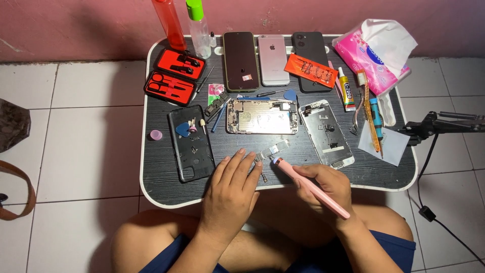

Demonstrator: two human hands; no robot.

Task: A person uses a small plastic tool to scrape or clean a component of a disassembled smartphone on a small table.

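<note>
Nearest the body, the left hand (230,194) lies flat and released on the front edge of the small black table (151,177), fingertips touching a small circuit board (273,150). Beside it the right hand (328,189) grasps a pink pen-shaped tool (310,188), fingers wrapped round the barrel, its tip set just beside the board (whether it touches, I cannot tell). Further out lie a black phone back cover (191,144), an opened phone chassis (261,116) and a silver phone frame (326,132). At the far edge sit three phones (274,59), a red tool case (174,76), two bottles (198,28) and a pink tissue pack (376,53)
</note>
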